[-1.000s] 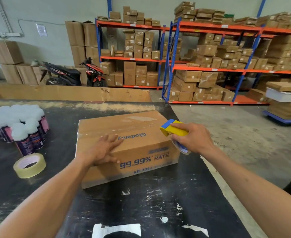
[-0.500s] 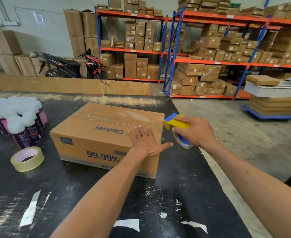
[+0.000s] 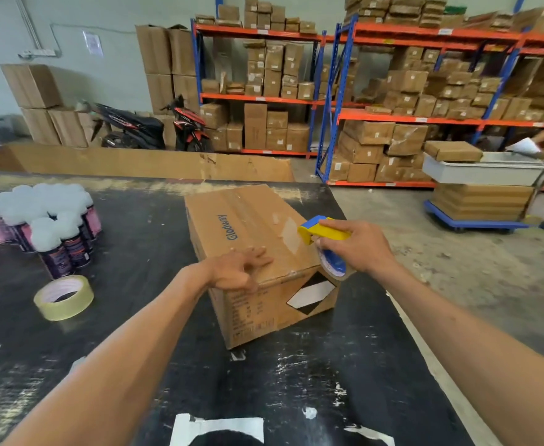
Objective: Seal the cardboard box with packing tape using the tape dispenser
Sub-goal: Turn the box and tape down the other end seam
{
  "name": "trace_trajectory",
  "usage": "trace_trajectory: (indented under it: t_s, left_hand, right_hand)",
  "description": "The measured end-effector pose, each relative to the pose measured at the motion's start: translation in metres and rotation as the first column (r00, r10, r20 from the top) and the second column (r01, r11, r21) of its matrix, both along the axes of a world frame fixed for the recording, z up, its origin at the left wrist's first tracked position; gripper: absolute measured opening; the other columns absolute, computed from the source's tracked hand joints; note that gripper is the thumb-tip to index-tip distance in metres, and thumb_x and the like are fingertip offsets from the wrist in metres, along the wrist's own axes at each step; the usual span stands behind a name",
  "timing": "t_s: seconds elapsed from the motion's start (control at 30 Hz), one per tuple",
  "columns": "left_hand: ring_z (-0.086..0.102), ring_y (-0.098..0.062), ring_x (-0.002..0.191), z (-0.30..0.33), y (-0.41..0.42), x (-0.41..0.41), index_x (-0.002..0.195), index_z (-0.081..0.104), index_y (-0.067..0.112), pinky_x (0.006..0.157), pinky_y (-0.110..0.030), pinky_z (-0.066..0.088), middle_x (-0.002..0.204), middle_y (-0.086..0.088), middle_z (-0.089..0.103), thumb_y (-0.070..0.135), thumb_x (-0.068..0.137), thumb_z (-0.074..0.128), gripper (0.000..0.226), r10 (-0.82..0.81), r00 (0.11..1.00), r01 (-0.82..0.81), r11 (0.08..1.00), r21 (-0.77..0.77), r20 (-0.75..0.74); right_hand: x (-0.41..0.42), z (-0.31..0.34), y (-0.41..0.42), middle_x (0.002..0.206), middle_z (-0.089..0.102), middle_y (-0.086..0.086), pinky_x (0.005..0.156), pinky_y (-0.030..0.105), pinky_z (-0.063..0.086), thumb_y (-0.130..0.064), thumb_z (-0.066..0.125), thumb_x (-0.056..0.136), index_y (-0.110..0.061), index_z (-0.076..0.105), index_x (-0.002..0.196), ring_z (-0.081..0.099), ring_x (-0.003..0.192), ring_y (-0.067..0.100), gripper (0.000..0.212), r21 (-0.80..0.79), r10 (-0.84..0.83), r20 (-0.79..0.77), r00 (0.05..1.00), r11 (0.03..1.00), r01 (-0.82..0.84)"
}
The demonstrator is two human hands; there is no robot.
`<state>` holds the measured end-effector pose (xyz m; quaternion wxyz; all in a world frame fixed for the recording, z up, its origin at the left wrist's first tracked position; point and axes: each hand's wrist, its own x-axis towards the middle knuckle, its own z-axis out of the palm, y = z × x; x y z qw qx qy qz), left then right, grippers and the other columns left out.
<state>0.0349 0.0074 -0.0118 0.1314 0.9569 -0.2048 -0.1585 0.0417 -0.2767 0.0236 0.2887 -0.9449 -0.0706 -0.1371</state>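
Observation:
A brown cardboard box [image 3: 251, 226] printed "Glodway" lies on the black table [image 3: 135, 333], its short end with a black-and-white diamond label facing me. Clear tape runs along its top. My left hand [image 3: 237, 268] rests on the near top edge of the box, fingers spread. My right hand [image 3: 359, 244] grips a yellow and blue tape dispenser [image 3: 323, 241] just off the box's near right corner, its tape roll hanging beside that corner.
A loose roll of clear tape [image 3: 64, 297] lies left of the box. Several white-capped purple spray cans [image 3: 55, 226] stand at the far left. Paper scraps [image 3: 219, 428] stick to the near table. A person pushes a loaded cart [image 3: 483, 194] at right, before box shelves.
The box has turned on the table so its short end faces me. My left hand went with it to the near top edge. The dispenser stayed by the box's right side.

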Motion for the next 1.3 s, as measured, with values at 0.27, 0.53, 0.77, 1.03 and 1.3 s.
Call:
trace_trajectory:
  t_s: [0.27, 0.53, 0.77, 1.03, 1.3]
  left_hand:
    - [-0.004, -0.045, 0.151, -0.039, -0.068, -0.002, 0.158, -0.006, 0.037, 0.115, -0.072, 0.002, 0.168, -0.002, -0.009, 0.079, 0.086, 0.039, 0.095, 0.081, 0.947, -0.146, 0.97, 0.193, 0.31]
    - [-0.005, -0.028, 0.154, -0.039, 0.001, 0.013, 0.156, 0.009, 0.048, 0.119, -0.056, -0.009, 0.166, 0.016, 0.0, 0.073, 0.085, 0.052, 0.086, -0.13, 0.96, 0.11, 0.99, 0.09, 0.248]
    - [-0.009, -0.023, 0.154, -0.041, 0.011, 0.012, 0.154, 0.007, 0.053, 0.119, -0.047, -0.015, 0.165, 0.02, -0.003, 0.074, 0.085, 0.052, 0.085, -0.168, 0.952, 0.151, 0.985, 0.084, 0.257]
    - [-0.006, -0.026, 0.154, -0.037, 0.005, -0.002, 0.155, 0.009, 0.051, 0.121, -0.052, -0.01, 0.167, 0.017, -0.001, 0.07, 0.087, 0.055, 0.084, -0.127, 0.96, 0.112, 0.991, 0.073, 0.249]
    - [0.015, -0.018, 0.152, -0.009, -0.006, -0.022, 0.155, 0.031, 0.032, 0.123, -0.045, 0.007, 0.165, 0.005, 0.023, 0.035, 0.095, 0.056, 0.066, 0.129, 0.991, -0.105, 0.934, -0.34, 0.046]
  right_hand:
    - [-0.002, -0.008, 0.011, 0.115, 0.073, -0.003, 0.073, 0.034, 0.05, -0.061, 0.07, 0.077, -0.046, 0.067, 0.123, 0.062, 0.094, 0.017, 0.048, 0.014, 0.042, -0.005, 0.999, 0.999, -0.042]
    - [-0.008, -0.002, 0.001, 0.104, 0.073, -0.006, 0.068, 0.026, 0.049, -0.056, 0.08, 0.069, -0.045, 0.071, 0.117, 0.063, 0.087, 0.009, 0.05, 0.225, 0.065, -0.062, 0.996, 0.973, -0.049]
    - [-0.01, 0.005, 0.01, 0.107, 0.07, -0.006, 0.066, 0.022, 0.047, -0.059, 0.079, 0.071, -0.046, 0.068, 0.121, 0.063, 0.085, 0.01, 0.053, 0.239, 0.126, -0.072, 0.989, 0.965, -0.105]
    - [-0.021, 0.0, 0.029, 0.126, 0.068, -0.005, 0.067, 0.013, 0.041, -0.05, 0.079, 0.076, -0.037, 0.068, 0.126, 0.06, 0.1, 0.009, 0.053, 0.202, 0.189, -0.043, 0.981, 0.963, -0.177]
    - [-0.03, 0.002, 0.038, 0.127, 0.067, -0.008, 0.075, 0.017, 0.046, -0.053, 0.078, 0.076, -0.039, 0.067, 0.126, 0.06, 0.106, 0.01, 0.053, 0.175, 0.259, -0.026, 0.965, 0.952, -0.251]
